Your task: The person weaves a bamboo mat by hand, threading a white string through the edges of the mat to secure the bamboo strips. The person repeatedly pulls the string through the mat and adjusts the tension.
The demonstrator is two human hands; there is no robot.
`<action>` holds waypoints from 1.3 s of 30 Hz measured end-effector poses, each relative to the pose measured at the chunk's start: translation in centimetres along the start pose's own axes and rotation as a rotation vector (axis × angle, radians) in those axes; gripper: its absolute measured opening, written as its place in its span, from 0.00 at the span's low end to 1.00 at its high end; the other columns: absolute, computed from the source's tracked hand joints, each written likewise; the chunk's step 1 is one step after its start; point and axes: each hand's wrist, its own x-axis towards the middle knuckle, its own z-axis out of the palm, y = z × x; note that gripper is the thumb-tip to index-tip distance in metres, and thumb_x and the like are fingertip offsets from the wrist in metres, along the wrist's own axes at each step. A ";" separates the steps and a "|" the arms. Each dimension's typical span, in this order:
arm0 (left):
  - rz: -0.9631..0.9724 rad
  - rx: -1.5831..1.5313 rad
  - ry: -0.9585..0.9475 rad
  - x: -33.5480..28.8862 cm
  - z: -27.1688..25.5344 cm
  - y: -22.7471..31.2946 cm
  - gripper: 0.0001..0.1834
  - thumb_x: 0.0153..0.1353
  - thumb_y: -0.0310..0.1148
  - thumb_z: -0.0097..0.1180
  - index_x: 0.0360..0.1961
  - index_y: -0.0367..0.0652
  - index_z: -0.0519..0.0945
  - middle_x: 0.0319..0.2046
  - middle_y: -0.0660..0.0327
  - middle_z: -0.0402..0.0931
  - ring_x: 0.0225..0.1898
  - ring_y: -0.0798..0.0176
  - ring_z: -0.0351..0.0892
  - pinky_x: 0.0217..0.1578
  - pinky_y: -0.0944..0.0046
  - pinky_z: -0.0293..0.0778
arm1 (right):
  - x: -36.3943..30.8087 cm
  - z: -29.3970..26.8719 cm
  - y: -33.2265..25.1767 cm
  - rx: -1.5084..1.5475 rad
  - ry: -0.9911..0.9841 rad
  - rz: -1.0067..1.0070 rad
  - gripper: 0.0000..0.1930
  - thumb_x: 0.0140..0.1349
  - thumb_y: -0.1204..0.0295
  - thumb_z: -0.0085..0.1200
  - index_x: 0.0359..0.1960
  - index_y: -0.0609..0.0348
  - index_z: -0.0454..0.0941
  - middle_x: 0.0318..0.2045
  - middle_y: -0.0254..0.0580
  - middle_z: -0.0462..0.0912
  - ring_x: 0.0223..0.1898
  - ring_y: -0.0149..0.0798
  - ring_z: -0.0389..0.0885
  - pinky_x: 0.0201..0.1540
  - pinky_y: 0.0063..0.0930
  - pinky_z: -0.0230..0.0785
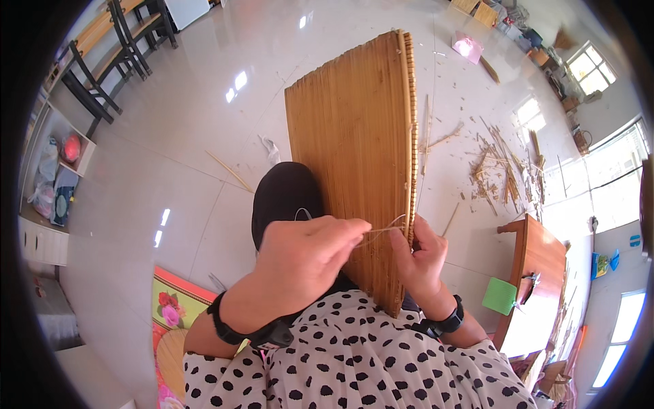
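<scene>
A brown panel of thin bamboo strips (354, 116) leans across my lap, its right edge (413, 123) bound with a row of pale wrapped stitches. My left hand (306, 249) is closed in a pinch on a thin pale strand (381, 230), which runs taut to that edge. Part of the strand loops up behind the knuckles. At the lower part of the edge, my right hand (422, 255) grips the panel, thumb on the near face beside the strand and fingers round the far side. Those far fingertips are partly hidden.
Bamboo scraps (507, 163) litter the tiled floor at the right, near a reddish wooden table (538, 266) with a green sheet (499, 295) at its edge. Chairs (102, 58) and a shelf (51, 170) stand at the left. A floral mat (170, 313) lies beside me.
</scene>
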 end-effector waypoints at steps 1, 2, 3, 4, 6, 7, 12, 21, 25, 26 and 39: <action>0.014 0.036 0.005 -0.1 1.1 -0.4 0.14 0.55 0.21 0.63 0.44 0.40 0.83 0.25 0.59 0.80 0.23 0.57 0.82 0.22 0.63 0.76 | -0.1 -0.3 0.1 -0.007 -0.010 0.010 0.16 0.61 0.78 0.60 0.51 0.66 0.80 0.23 0.38 0.79 0.24 0.21 0.72 0.29 0.20 0.70; 0.029 0.075 0.008 -0.1 1.9 -0.6 0.15 0.54 0.21 0.63 0.44 0.40 0.83 0.23 0.61 0.79 0.21 0.59 0.81 0.20 0.64 0.75 | -0.2 -0.4 0.3 -0.003 -0.003 0.025 0.16 0.61 0.78 0.60 0.51 0.66 0.80 0.23 0.38 0.79 0.24 0.21 0.72 0.29 0.20 0.70; 0.028 0.096 0.019 -0.1 2.5 -0.6 0.15 0.54 0.20 0.63 0.44 0.40 0.83 0.21 0.61 0.77 0.20 0.59 0.78 0.19 0.64 0.72 | -0.3 -0.5 0.7 0.001 0.005 0.041 0.16 0.60 0.78 0.60 0.50 0.67 0.80 0.23 0.37 0.79 0.24 0.21 0.72 0.28 0.20 0.70; 0.027 0.116 0.028 0.0 3.0 -0.5 0.14 0.54 0.19 0.63 0.43 0.39 0.84 0.19 0.61 0.75 0.18 0.60 0.76 0.18 0.64 0.70 | -0.4 -0.6 0.9 0.004 0.014 0.057 0.15 0.60 0.78 0.60 0.50 0.67 0.80 0.23 0.37 0.80 0.24 0.21 0.72 0.28 0.20 0.69; 0.029 0.137 0.038 0.1 3.7 -0.7 0.15 0.53 0.18 0.63 0.43 0.39 0.84 0.17 0.61 0.72 0.16 0.61 0.73 0.17 0.64 0.67 | -0.5 -1.0 1.2 -0.008 -0.006 0.094 0.16 0.59 0.79 0.60 0.50 0.67 0.80 0.23 0.37 0.80 0.24 0.21 0.73 0.29 0.19 0.70; 0.032 0.139 0.040 0.2 3.9 -0.8 0.15 0.52 0.18 0.63 0.42 0.39 0.84 0.16 0.62 0.71 0.15 0.61 0.72 0.16 0.64 0.66 | -0.6 -1.3 1.3 -0.014 -0.016 0.112 0.16 0.59 0.79 0.60 0.50 0.67 0.80 0.23 0.37 0.80 0.24 0.21 0.73 0.29 0.19 0.70; 0.059 0.122 0.035 0.7 4.4 -1.0 0.15 0.49 0.18 0.63 0.41 0.39 0.84 0.15 0.63 0.70 0.14 0.63 0.71 0.15 0.65 0.65 | -0.7 -1.1 1.0 -0.014 0.025 0.075 0.18 0.58 0.79 0.62 0.52 0.67 0.80 0.24 0.38 0.81 0.24 0.21 0.75 0.29 0.19 0.70; 0.079 0.115 0.030 0.9 4.3 -1.0 0.15 0.49 0.17 0.64 0.40 0.38 0.84 0.14 0.63 0.69 0.13 0.63 0.70 0.14 0.65 0.63 | -0.4 -1.2 0.7 -0.037 0.022 0.045 0.18 0.58 0.79 0.63 0.50 0.67 0.80 0.22 0.37 0.81 0.21 0.23 0.74 0.26 0.19 0.69; 0.080 0.116 0.018 1.1 4.3 -0.9 0.16 0.48 0.17 0.64 0.40 0.38 0.84 0.14 0.63 0.68 0.13 0.63 0.69 0.14 0.65 0.63 | -0.5 -1.2 0.9 -0.050 0.035 0.030 0.16 0.57 0.78 0.63 0.49 0.68 0.80 0.21 0.37 0.79 0.20 0.23 0.72 0.25 0.20 0.68; 0.078 0.119 0.008 1.1 4.2 -0.8 0.16 0.48 0.17 0.64 0.40 0.38 0.84 0.14 0.63 0.68 0.13 0.63 0.69 0.14 0.65 0.63 | -0.5 -1.2 1.0 -0.052 0.036 0.025 0.16 0.57 0.79 0.63 0.48 0.68 0.80 0.21 0.37 0.78 0.19 0.23 0.72 0.25 0.20 0.68; 0.096 0.153 -0.003 1.0 4.1 -0.6 0.17 0.47 0.18 0.64 0.41 0.38 0.84 0.16 0.63 0.70 0.14 0.63 0.72 0.15 0.65 0.66 | -0.7 -1.0 1.3 -0.033 0.049 -0.005 0.19 0.57 0.79 0.62 0.51 0.68 0.80 0.20 0.35 0.77 0.19 0.22 0.71 0.23 0.20 0.66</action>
